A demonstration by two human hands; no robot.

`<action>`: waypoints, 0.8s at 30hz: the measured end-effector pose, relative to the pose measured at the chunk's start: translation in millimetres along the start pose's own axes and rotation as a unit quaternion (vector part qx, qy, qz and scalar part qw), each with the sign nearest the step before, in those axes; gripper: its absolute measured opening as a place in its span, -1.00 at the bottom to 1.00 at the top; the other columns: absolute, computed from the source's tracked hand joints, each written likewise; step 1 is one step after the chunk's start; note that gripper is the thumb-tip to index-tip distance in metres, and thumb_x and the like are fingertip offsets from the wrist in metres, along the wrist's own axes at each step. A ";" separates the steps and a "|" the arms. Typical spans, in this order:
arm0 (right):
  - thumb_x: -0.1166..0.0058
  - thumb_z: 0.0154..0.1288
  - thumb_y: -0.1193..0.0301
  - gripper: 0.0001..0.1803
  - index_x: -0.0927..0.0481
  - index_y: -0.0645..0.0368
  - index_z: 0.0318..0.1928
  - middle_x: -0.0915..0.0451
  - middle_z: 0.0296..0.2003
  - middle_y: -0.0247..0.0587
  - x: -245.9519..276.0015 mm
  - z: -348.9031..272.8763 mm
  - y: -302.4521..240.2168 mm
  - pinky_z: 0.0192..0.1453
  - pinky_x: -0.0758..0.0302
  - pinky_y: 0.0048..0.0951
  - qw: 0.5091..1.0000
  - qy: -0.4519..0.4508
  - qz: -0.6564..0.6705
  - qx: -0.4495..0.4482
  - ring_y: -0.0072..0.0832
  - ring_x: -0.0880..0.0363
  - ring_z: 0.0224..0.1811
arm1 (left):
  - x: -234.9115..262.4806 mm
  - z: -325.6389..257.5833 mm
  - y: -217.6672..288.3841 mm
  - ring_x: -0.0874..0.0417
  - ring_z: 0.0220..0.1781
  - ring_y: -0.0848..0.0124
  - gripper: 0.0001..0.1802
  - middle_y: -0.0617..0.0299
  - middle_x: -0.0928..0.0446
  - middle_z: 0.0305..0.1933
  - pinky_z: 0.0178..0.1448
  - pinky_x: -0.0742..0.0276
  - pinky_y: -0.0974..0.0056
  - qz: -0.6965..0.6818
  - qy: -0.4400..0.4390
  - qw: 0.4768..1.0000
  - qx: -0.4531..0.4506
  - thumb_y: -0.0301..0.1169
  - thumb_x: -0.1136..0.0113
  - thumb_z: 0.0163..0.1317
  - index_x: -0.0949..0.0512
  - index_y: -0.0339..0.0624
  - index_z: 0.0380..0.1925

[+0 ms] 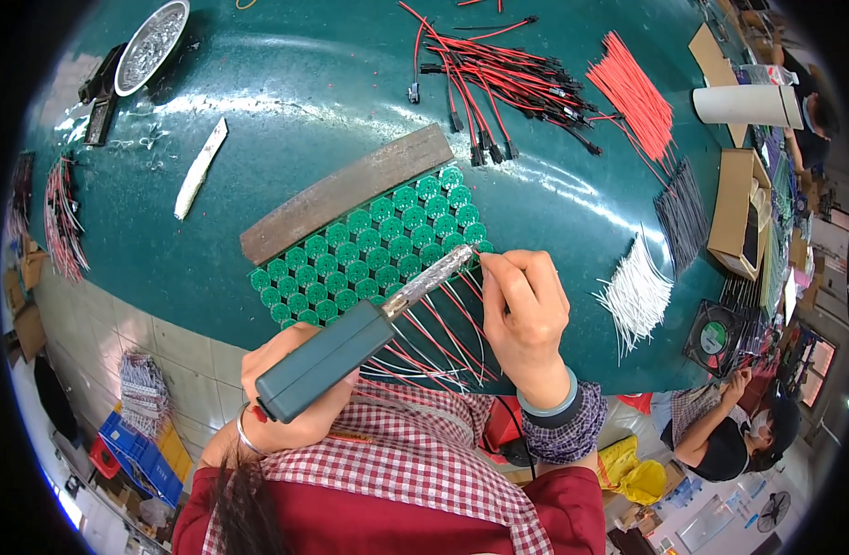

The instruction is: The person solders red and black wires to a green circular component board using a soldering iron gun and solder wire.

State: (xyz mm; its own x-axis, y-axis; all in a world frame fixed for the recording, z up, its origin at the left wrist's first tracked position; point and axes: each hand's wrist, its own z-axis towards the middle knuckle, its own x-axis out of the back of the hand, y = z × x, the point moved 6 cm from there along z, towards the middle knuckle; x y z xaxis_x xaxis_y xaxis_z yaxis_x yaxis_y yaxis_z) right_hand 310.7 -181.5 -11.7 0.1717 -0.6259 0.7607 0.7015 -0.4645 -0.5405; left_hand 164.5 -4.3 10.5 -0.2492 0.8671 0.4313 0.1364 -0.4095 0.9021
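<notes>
My left hand [309, 427] is wrapped round a dark green soldering gun [327, 359]. Its metal barrel [431, 282] slants up to the right, and the tip meets the near right corner of a panel of round green circuit boards [355, 248]. At that corner the fingers of my right hand [531, 314] are pinched together. A red bit of wire [475, 248] shows at the fingertips, mostly hidden by them. Red and white wires [448, 338] trail from the panel's near edge toward my apron. A brown flat bar [350, 192] lies along the panel's far edge.
Red-black connector leads [512, 79] lie at the back. To the right are bundles of red [633, 97], black [683, 217] and white wires [635, 291], an open carton [739, 213] and a fan [714, 335]. A metal dish [153, 46] stands far left; a co-worker [734, 425] sits at right.
</notes>
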 end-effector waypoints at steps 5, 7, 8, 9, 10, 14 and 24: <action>-0.23 -0.03 0.76 -0.67 -0.59 0.28 -0.19 -0.49 -0.36 -0.16 3.1 2.1 0.6 -0.34 -0.50 -0.32 1.000 -0.001 -0.006 -0.002 -0.26 -0.53 -0.36 | 3.9 -12.7 -14.0 -0.65 -0.43 0.30 -0.71 0.09 -0.59 -0.35 -0.36 -0.54 0.31 -0.042 0.001 0.996 0.083 -0.62 -0.38 -0.03 -0.66 -0.36 -0.23; -0.24 0.00 0.74 -0.70 -0.59 0.26 -0.20 -0.50 -0.34 -0.16 2.8 4.9 0.6 -0.34 -0.51 -0.31 0.999 -0.029 0.013 -0.022 -0.25 -0.54 -0.35 | 5.3 -12.7 -14.6 -0.66 -0.42 0.29 -0.71 0.08 -0.59 -0.35 -0.35 -0.54 0.30 -0.032 -0.004 0.996 0.086 -0.60 -0.37 -0.01 -0.66 -0.36 -0.21; -0.25 0.04 0.69 -0.74 -0.59 0.24 -0.21 -0.51 -0.32 -0.15 4.7 9.7 0.9 -0.29 -0.53 -0.29 0.997 -0.060 0.017 -0.046 -0.23 -0.55 -0.31 | 6.1 -14.8 -16.8 -0.66 -0.40 0.29 -0.70 0.06 -0.60 -0.32 -0.34 -0.55 0.30 -0.030 -0.009 0.995 0.099 -0.60 -0.36 0.00 -0.66 -0.35 -0.19; -0.25 0.04 0.69 -0.74 -0.59 0.24 -0.21 -0.51 -0.32 -0.15 11.4 18.2 1.9 -0.29 -0.53 -0.29 0.997 -0.060 0.015 -0.043 -0.23 -0.55 -0.31 | 6.0 -15.5 -18.8 -0.66 -0.39 0.28 -0.68 0.04 -0.62 -0.30 -0.33 -0.55 0.30 -0.029 -0.015 0.993 0.112 -0.60 -0.36 0.00 -0.67 -0.35 -0.17; -0.25 0.06 0.66 -0.76 -0.59 0.23 -0.22 -0.52 -0.30 -0.15 18.0 28.2 3.4 -0.26 -0.52 -0.27 0.997 -0.068 -0.020 -0.021 -0.22 -0.55 -0.28 | 6.1 -15.4 -19.0 -0.66 -0.39 0.28 -0.68 0.04 -0.62 -0.30 -0.33 -0.55 0.30 -0.029 -0.014 0.993 0.110 -0.60 -0.36 0.00 -0.67 -0.35 -0.17; -0.23 0.14 0.58 -0.86 -0.59 0.22 -0.26 -0.51 -0.31 -0.10 28.2 74.8 29.8 -0.20 -0.49 -0.21 0.992 -0.053 -0.113 0.020 -0.13 -0.53 -0.23 | 10.1 -16.7 -20.1 -0.67 -0.37 0.27 -0.68 0.01 -0.64 -0.25 -0.30 -0.56 0.28 -0.034 0.005 0.996 0.077 -0.59 -0.36 0.00 -0.67 -0.35 -0.16; -0.18 0.21 0.56 -0.87 -0.48 0.22 -0.28 -0.46 -0.32 -0.09 6.8 95.7 89.5 -0.12 -0.44 -0.13 0.976 -0.035 -0.215 -0.021 -0.10 -0.46 -0.21 | 11.5 -16.0 -25.6 -0.67 -0.38 0.25 -0.69 0.01 -0.64 -0.27 -0.29 -0.57 0.28 -0.046 0.044 0.992 0.108 -0.57 -0.38 -0.01 -0.67 -0.33 -0.18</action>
State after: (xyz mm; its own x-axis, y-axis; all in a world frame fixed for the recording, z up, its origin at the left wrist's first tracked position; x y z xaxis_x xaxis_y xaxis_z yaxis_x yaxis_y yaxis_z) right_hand 440.8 -167.4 -20.5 -0.0841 -0.3243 0.9422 0.6907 -0.7005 -0.1794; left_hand 142.8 11.6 -7.4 -0.3518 0.8658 0.3559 0.3088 -0.2515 0.9173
